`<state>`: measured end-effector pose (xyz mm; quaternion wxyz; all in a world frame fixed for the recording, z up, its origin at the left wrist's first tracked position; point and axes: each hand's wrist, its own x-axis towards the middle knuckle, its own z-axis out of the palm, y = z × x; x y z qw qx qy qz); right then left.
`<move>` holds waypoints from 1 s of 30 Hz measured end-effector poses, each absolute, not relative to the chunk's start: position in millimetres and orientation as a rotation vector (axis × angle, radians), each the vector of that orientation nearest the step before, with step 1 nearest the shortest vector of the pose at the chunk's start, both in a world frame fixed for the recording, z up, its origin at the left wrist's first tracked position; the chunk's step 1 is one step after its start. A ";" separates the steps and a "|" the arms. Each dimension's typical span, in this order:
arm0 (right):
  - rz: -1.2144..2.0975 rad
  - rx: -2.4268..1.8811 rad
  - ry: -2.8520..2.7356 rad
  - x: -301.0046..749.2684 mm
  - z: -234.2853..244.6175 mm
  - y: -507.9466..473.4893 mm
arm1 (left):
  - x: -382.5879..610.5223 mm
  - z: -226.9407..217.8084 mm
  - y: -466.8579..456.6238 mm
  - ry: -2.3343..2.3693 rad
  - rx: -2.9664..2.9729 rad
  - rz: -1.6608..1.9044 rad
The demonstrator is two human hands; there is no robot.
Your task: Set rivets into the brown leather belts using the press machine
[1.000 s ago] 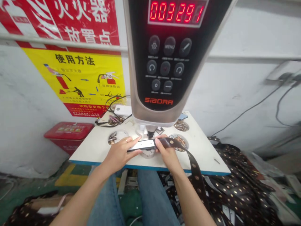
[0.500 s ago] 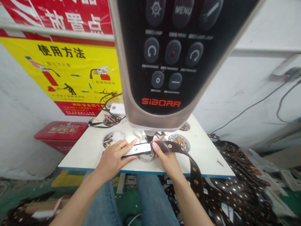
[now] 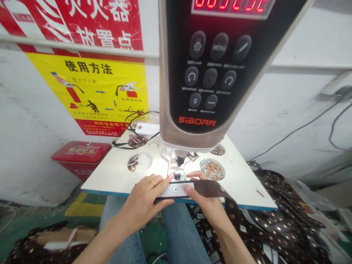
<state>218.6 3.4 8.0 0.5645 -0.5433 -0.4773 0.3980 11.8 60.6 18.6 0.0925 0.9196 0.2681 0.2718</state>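
Observation:
A dark brown belt (image 3: 209, 188) runs between my hands at the front edge of the table, with a white strip (image 3: 180, 190) carrying a small metal eyelet or rivet on its end. My left hand (image 3: 150, 194) pinches the left end, thumb below and fingers above. On the other side, my right hand (image 3: 207, 201) grips the belt with its thumb on the white strip's right end and a finger stretched behind. Just beyond the belt stands the machine's lower die (image 3: 177, 176), under the dark upper punch (image 3: 180, 160). From my right hand the belt hangs down off the table.
The machine head (image 3: 203, 121) overhangs the white table (image 3: 110, 176). Round wells hold loose rivets (image 3: 211, 169) at right and metal parts (image 3: 133, 163) at left. Studded belts (image 3: 288, 220) are piled on the right; a red box (image 3: 81, 152) stands at left.
Both hands have drawn the belt toward me, away from the punch, so the lower die now shows. My view has tilted up, bringing the red digital display into sight.

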 end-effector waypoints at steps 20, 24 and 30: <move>1.009 -1.289 -1.049 229.7 -8.7 45.6 | 0.6 9.3 126.4 0.938 2.321 0.450; 0.976 -1.205 -0.918 221.3 -8.6 45.0 | 3.2 15.6 119.2 1.003 2.358 0.471; 0.958 -1.235 -1.030 217.7 2.9 18.6 | -1.1 24.7 81.3 0.919 2.440 0.542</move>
